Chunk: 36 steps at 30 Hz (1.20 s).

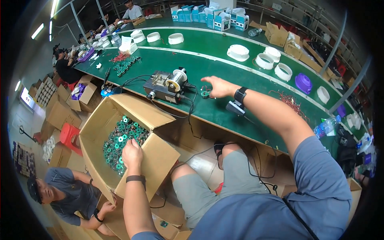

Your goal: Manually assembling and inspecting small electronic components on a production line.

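Observation:
My left hand (133, 154) reaches into an open cardboard box (165, 155), its fingers curled and pressed down at a heap of small green ring-shaped circuit boards (122, 134). What those fingers hold, if anything, is hidden. Over the green bench my right hand (221, 87) has its index finger stretched leftward and its thumb apart below. Close by its fingertips lies one green ring board (205, 94) with red wires. To the left of that board sits a black soldering machine (162, 89) carrying a spool of wire (176, 80).
A group of ring boards (125, 67) lies farther left on the bench. Loose red wires (291, 105) are near my right arm. White round housings (238, 53) and a purple one (303, 83) line the far strip. Another person (76, 196) is beside the box. Black cables hang off the bench edge.

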Motion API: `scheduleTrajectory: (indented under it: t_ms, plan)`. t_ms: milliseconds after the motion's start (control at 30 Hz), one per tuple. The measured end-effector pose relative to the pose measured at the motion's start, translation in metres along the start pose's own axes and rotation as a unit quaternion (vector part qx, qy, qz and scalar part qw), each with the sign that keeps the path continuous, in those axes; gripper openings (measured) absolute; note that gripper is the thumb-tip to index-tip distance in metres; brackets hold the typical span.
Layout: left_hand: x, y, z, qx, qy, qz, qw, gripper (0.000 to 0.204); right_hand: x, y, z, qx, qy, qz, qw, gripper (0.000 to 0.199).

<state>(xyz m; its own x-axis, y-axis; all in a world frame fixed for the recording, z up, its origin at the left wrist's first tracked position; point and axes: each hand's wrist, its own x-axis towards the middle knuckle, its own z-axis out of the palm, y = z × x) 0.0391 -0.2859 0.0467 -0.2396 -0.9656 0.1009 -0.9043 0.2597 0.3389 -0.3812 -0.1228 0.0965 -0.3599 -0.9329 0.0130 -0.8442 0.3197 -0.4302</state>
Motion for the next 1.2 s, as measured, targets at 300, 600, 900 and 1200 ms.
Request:
scheduleTrajectory:
  t_ms: [300, 600, 900, 1200]
  plan:
    - [0.005, -0.006, -0.001, -0.019, -0.001, 0.015, 1.000, 0.039, 0.004, -0.018, 0.030, -0.126, -0.013, -0.069, 0.990, 0.048]
    - [0.003, -0.007, -0.004, -0.031, -0.015, 0.010, 0.999, 0.040, -0.031, -0.032, 0.018, -0.143, 0.002, -0.057, 0.988, 0.041]
    - [-0.086, 0.007, -0.005, -0.438, 0.037, 0.202, 0.875, 0.024, -0.123, -0.155, 0.001, -0.013, -0.057, -0.248, 0.967, 0.037]
    - [-0.214, -0.018, -0.012, -0.887, -0.360, -0.151, 0.245, 0.064, -0.175, -0.289, 0.057, 0.019, -0.209, -0.396, 0.894, 0.054]
